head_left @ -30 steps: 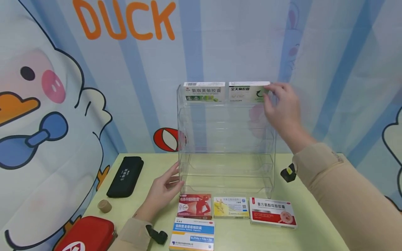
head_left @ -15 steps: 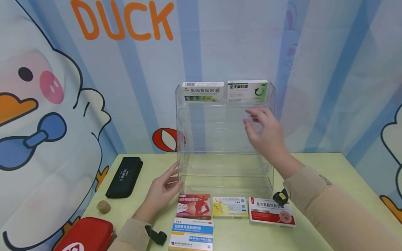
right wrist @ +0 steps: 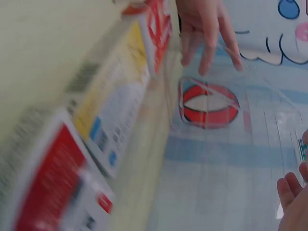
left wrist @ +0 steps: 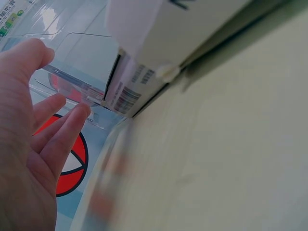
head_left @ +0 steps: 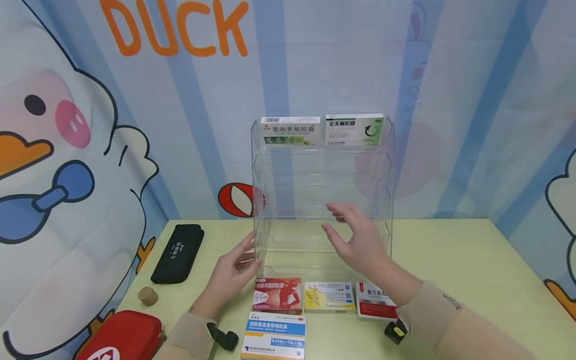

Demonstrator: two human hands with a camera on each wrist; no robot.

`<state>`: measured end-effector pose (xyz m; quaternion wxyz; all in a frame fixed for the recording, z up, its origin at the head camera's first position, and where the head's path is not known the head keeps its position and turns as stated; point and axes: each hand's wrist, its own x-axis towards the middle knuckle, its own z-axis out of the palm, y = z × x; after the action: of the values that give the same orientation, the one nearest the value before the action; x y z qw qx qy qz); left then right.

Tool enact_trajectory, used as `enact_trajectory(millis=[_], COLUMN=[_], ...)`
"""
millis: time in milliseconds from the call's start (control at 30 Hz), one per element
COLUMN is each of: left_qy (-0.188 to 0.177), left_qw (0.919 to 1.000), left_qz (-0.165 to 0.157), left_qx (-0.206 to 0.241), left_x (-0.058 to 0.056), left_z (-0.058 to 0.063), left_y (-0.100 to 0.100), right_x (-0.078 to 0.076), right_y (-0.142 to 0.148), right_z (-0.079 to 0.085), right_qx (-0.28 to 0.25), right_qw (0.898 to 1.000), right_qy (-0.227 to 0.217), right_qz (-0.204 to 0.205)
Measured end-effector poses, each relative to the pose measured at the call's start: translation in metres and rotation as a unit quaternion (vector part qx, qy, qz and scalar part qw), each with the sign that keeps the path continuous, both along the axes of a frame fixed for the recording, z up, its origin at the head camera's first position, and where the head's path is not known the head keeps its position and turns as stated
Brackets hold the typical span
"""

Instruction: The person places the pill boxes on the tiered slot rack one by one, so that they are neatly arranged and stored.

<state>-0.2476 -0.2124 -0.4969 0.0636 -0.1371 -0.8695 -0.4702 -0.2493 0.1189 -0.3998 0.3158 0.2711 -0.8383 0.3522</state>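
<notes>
By the left edge of the worktop (head_left: 477, 272), toward the near side, lies a red case (head_left: 128, 332), its lower part cut off by the frame. A small tan stub (head_left: 147, 296) stands beyond it near the same edge, and a black case (head_left: 177, 253) lies close to the far left corner. Next comes the left hand (head_left: 231, 272), its fingers fairly straight and well parted from the thumb, resting at the left side of a clear rack (head_left: 288, 200); how firmly they press, I cannot tell. The rack stands upright toward the middle of the far edge. Nearer the near edge lie a blue box (head_left: 273, 336) and, just beyond it, a red box (head_left: 277, 295). On the rack's top tier a grey-white box (head_left: 290, 131) sits at the left end. A yellow box (head_left: 329, 297) lies right of the red box, and above, a green-white box (head_left: 354, 130) fills the tier's right end. The right hand (head_left: 357, 242) hangs before the rack, thumb and fingers wide apart, holding nothing; its wrist partly covers a red-white box (head_left: 374, 301), rightmost on the worktop.
</notes>
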Motion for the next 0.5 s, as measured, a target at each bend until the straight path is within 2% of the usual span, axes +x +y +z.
enact_trajectory(millis=[133, 267, 367, 500], left_qy=[-0.005, -0.004, -0.002, -0.001], left_qw=[1.0000, 1.0000, 1.0000, 1.0000], left_qz=[-0.001, -0.001, 0.000, -0.002], left_qx=[0.001, 0.001, 0.000, 0.001], left_x=[0.000, 0.001, 0.001, 0.001], left_z=[0.000, 0.002, 0.002, 0.002], left_y=[0.000, 0.000, 0.000, 0.000], right_x=[0.018, 0.032, 0.043, 0.059], right_y=[-0.008, -0.015, -0.022, -0.029], right_z=[-0.015, -0.031, -0.041, -0.054], right_qx=[0.020, 0.013, 0.014, 0.035], right_qw=[0.999, 0.997, 0.993, 0.985], right_qy=[-0.034, -0.060, -0.086, -0.142], right_qz=[0.016, 0.050, 0.074, 0.090])
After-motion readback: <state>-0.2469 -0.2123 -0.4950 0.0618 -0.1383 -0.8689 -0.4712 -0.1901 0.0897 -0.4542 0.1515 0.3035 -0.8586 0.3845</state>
